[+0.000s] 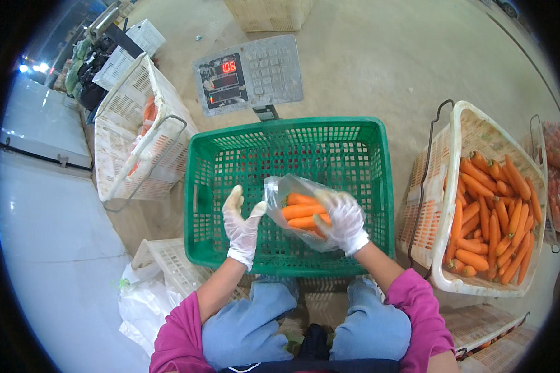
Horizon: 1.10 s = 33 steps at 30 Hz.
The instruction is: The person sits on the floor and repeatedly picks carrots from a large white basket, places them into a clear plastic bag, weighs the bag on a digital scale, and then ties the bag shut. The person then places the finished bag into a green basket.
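Observation:
Over a green plastic basket [386, 186], a clear plastic bag [276, 189] of carrots [301, 212] lies tilted, its mouth toward the left. My right hand [343, 222], in a thin whitish glove, is closed around the bag's right end. Gloved as well, my left hand [240, 229] has its thumb and fingers spread beside the bag's mouth. Its thumb tip comes close to the plastic; whether they touch I cannot tell. Part of the carrots is hidden behind my right hand.
Behind the basket stands a scale display [249, 74] with red digits and a keypad. A white crate [445, 261] full of loose carrots is on the right. Another white crate [124, 124] holding bagged carrots sits at left. White plastic bags [146, 308] lie near my left knee.

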Available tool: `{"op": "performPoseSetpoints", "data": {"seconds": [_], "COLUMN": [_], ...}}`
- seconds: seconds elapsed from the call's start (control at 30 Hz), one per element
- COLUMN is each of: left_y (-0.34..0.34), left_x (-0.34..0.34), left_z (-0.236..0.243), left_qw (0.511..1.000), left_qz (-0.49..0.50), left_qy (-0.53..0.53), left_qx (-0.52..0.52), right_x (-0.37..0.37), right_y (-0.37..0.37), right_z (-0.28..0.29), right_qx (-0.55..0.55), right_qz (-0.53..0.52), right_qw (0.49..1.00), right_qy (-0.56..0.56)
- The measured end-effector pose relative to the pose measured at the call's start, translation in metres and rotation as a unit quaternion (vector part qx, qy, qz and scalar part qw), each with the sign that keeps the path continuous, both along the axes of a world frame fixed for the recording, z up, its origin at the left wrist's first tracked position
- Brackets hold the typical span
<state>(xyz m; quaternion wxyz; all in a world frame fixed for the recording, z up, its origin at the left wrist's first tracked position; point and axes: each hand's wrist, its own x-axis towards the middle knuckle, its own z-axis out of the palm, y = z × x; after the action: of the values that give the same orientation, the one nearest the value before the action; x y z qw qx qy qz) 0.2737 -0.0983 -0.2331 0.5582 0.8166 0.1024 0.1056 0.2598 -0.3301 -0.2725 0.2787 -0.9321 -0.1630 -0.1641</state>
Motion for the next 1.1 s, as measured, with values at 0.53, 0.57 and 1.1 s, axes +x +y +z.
{"op": "performPoseSetpoints", "data": {"seconds": [0.53, 0.57, 1.1], "left_y": [0.002, 0.002, 0.010], "left_x": [-0.017, -0.024, -0.211], "left_z": [0.096, 0.120, 0.322], "left_qw": [0.889, 0.897, 0.862], "left_qz": [-0.265, -0.267, -0.311], "left_qy": [0.102, 0.077, -0.141], "left_qx": [-0.359, -0.344, -0.374], "right_x": [-0.032, -0.039, -0.242], "right_y": [-0.085, -0.086, -0.065], "right_z": [0.069, 0.106, 0.373], "right_qx": [0.126, -0.004, 0.391], "right_qz": [-0.087, -0.075, 0.034], "right_qw": [0.895, 0.936, 0.920], "right_qy": [0.418, 0.343, 0.011]}}
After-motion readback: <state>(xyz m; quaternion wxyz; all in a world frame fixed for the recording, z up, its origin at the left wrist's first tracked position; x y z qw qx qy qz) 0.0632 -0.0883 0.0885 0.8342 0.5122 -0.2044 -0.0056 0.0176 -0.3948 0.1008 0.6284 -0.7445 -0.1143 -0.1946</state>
